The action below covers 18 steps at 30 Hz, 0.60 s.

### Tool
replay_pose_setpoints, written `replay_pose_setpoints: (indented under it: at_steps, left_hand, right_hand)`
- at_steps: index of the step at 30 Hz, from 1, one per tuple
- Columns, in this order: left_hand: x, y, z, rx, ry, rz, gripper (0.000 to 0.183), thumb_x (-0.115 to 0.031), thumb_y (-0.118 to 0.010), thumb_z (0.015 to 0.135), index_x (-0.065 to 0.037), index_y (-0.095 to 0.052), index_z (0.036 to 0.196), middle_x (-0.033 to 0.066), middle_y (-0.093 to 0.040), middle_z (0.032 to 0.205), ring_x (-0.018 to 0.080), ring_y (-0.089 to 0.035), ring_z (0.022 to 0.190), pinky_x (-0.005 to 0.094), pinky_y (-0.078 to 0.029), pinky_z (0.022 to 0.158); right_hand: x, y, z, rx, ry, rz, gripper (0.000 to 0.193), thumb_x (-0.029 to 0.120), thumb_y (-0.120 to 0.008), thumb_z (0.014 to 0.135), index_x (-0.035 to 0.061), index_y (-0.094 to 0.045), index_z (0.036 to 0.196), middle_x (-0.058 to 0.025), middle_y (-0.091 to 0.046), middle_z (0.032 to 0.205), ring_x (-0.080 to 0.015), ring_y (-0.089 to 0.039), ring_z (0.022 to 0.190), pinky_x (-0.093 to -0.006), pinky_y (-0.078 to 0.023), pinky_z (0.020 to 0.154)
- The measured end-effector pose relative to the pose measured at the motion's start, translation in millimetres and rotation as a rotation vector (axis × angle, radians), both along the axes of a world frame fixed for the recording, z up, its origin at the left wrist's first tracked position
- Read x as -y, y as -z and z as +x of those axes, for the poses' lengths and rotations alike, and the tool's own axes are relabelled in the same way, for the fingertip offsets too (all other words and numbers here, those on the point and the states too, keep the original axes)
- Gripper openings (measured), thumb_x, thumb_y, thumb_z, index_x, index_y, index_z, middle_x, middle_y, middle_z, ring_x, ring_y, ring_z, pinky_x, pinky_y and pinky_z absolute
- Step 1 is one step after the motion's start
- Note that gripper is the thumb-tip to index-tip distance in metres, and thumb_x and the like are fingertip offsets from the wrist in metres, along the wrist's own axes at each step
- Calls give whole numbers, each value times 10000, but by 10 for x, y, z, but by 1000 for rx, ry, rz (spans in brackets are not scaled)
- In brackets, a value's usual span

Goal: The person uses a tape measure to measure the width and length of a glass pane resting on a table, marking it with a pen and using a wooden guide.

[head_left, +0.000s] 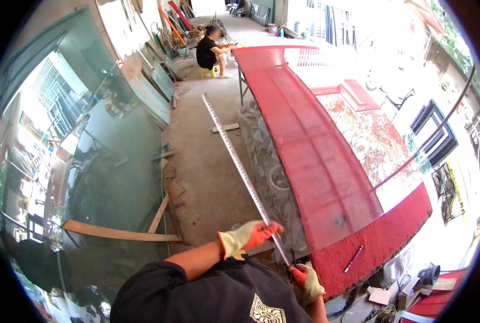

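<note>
Toward eleven o'clock from your hands stretches the white measuring strip (239,162). Your gloved left hand (251,236) pinches it partway up; your gloved right hand (308,282) grips its near end. At two o'clock, a pen (353,258) lies on the red table (388,231); at nine, a wooden slat (121,231).
</note>
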State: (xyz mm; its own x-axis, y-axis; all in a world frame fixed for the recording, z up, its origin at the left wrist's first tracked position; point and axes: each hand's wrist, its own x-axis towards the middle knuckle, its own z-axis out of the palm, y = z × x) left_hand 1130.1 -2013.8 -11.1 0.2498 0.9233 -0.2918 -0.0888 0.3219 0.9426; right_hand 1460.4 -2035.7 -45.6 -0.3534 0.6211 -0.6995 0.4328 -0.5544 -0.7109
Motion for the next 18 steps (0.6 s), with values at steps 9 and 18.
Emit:
replay_pose_setpoints:
  at_steps: [9,18]
  left_hand:
    - [-1536,169,-1234,241,-495,-72,247,-222,-571,1139,-10,-699,1130,119,-748,1075,241,-696,951,385,-585,845]
    - [-3485,86,-3557,-197,-1033,183,353,-379,-640,1102,-29,-647,1146,65,-719,815,167,-657,686,333,-534,685]
  right_hand:
    - [373,1081,1021,152,19,129,337,304,-711,1049,-24,-759,1111,-45,-737,904,-159,-669,878,-355,-538,763]
    - [463,128,1568,58,-223,-220,304,239,-591,1100,93,-694,1346,-45,-703,944,-175,-680,845,-336,-555,718]
